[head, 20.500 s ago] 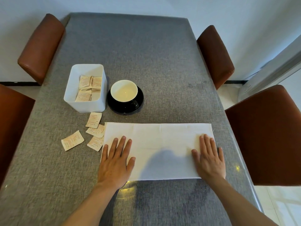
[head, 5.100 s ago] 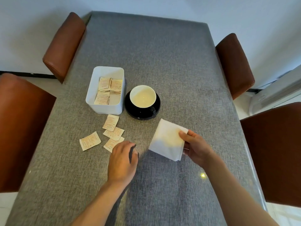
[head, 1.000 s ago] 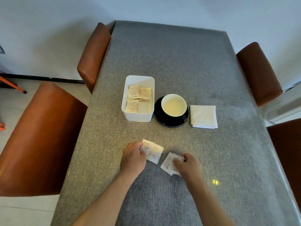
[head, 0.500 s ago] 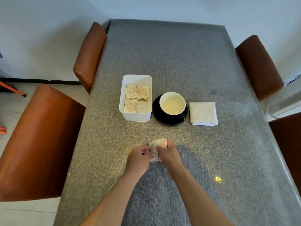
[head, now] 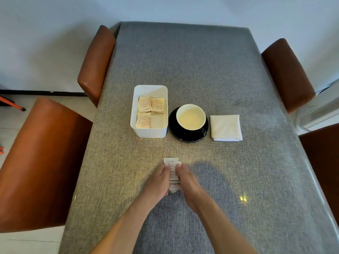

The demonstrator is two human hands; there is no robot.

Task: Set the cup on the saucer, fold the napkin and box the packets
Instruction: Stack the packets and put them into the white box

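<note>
Status, left to right across the grey surface [head: 183, 70]. White box [head: 149, 132]: several packets already lie inside it, stacked toward its left and far side; room remains at the near right. Beside the box on the right: black saucer [head: 189, 138] with the cup [head: 190, 117] seated on it, upright, handle toward the near right; cup step judged done. Right of the saucer, just apart from it: napkin [head: 226, 127] folded into a small square, lying flat; fold step judged done. Nearer the camera, centre: left hand [head: 159, 180] and right hand [head: 185, 177] are closed together around a small bunch of loose packets [head: 171, 163], fingers curled, thumbs pressing on top; the far end of the bunch sticks out beyond the fingertips and a corner shows below. Count in the bunch cannot be told. No other loose packets visible on the surface. Remaining, by my reading: carry this bunch to the box and drop it in; task nearly complete.
</note>
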